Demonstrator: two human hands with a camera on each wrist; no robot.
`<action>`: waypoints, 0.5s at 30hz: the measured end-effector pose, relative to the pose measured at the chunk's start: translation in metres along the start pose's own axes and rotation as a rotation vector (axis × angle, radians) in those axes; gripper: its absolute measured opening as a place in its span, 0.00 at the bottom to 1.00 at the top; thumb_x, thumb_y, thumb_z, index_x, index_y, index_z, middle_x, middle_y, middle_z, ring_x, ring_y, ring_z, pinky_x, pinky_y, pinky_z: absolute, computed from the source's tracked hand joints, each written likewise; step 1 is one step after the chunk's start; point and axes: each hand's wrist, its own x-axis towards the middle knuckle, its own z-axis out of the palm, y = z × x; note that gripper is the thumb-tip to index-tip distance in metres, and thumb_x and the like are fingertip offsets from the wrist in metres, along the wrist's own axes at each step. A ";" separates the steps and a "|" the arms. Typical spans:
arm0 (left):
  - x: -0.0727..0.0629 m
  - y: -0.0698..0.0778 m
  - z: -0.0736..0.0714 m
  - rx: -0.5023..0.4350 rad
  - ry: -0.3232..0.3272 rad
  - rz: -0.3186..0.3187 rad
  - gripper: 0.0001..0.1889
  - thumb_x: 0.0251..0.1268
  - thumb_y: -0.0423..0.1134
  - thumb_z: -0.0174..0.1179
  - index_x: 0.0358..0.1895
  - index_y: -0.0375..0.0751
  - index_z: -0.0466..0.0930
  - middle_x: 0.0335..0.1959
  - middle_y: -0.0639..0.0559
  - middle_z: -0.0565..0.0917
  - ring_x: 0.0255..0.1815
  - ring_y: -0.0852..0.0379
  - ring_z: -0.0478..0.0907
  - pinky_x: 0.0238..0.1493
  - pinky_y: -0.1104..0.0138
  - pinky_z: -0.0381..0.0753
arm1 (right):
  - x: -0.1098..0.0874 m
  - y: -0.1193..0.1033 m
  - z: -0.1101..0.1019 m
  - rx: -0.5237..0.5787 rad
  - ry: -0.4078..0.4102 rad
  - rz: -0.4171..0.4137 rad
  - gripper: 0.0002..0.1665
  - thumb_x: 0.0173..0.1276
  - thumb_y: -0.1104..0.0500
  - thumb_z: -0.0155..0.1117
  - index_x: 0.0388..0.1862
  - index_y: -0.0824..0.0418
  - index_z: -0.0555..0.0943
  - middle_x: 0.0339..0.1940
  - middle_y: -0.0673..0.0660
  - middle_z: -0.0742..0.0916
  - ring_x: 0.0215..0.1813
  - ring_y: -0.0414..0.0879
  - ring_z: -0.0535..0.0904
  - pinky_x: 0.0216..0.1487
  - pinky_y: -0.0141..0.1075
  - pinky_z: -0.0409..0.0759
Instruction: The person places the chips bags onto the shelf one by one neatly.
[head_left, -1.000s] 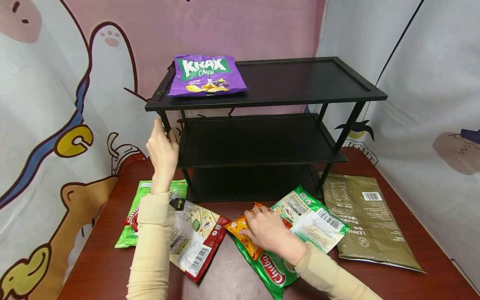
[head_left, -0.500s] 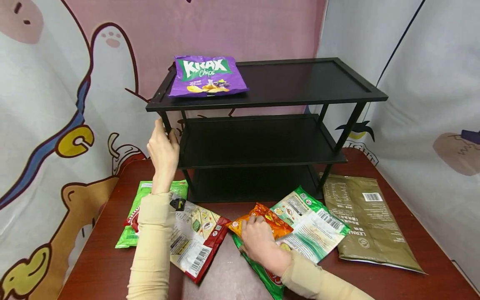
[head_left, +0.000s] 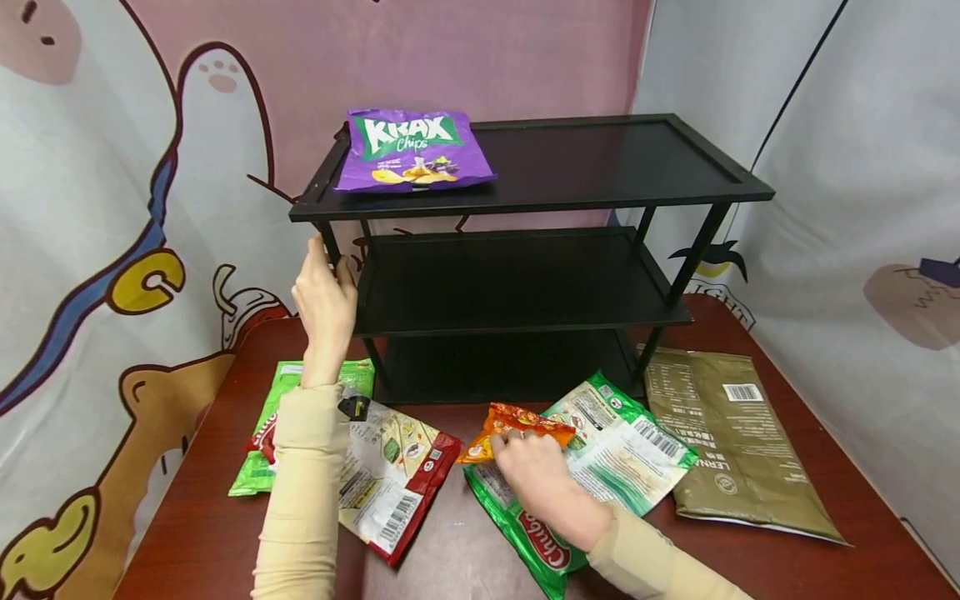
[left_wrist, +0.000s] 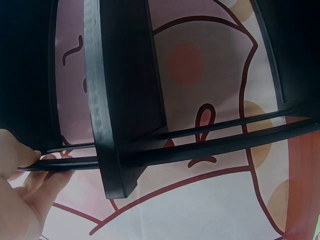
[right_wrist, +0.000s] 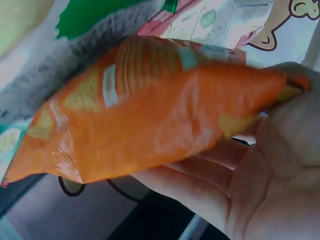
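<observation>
My left hand [head_left: 324, 292] grips the front left post [left_wrist: 80, 164] of a black three-tier shelf [head_left: 517, 327]; its fingers and thumb wrap the post under the top tier. Low over the table, my right hand [head_left: 536, 471] holds a small orange snack bag [right_wrist: 145, 115] by its near edge. In the right wrist view its fingers pass behind the bag, and the bag hides part of them. Beneath that hand lies a green Chuba bag [head_left: 543, 542], partly covered by the wrist. A green-edged bag [head_left: 637, 446] with a barcode sits just right of it.
A purple Krax chips bag [head_left: 416, 154] lies on the top tier's left end. On the reddish table [head_left: 187, 533] are a red-and-cream bag [head_left: 397, 483], a bright green bag [head_left: 251, 471] partly behind the left forearm, and a large olive-brown bag [head_left: 738, 450] at right.
My right hand shifted down-left, then slightly back right. The orange bag has turned and tilted up in its grip, uncovering more of the green Chuba bag. My left hand stays on the post.
</observation>
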 end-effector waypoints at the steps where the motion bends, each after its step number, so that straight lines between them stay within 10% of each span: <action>1: 0.000 0.000 0.000 -0.001 -0.003 -0.002 0.10 0.68 0.34 0.51 0.46 0.29 0.72 0.31 0.34 0.78 0.29 0.34 0.77 0.30 0.47 0.71 | 0.000 0.002 -0.002 -0.001 0.033 -0.005 0.12 0.45 0.64 0.70 0.29 0.56 0.77 0.23 0.53 0.82 0.22 0.48 0.79 0.16 0.39 0.70; 10: 0.001 0.001 -0.001 0.004 0.001 -0.009 0.10 0.68 0.35 0.51 0.45 0.31 0.72 0.31 0.34 0.79 0.31 0.33 0.79 0.32 0.46 0.73 | -0.001 0.015 -0.020 0.015 0.357 -0.056 0.12 0.48 0.69 0.63 0.34 0.60 0.78 0.34 0.58 0.87 0.34 0.51 0.84 0.23 0.40 0.79; 15: 0.000 0.001 0.000 0.010 -0.001 -0.009 0.10 0.68 0.35 0.51 0.46 0.31 0.72 0.32 0.34 0.79 0.32 0.33 0.79 0.33 0.46 0.73 | 0.000 0.021 -0.032 0.034 0.494 -0.093 0.17 0.67 0.70 0.39 0.39 0.65 0.79 0.41 0.63 0.88 0.42 0.56 0.85 0.40 0.45 0.83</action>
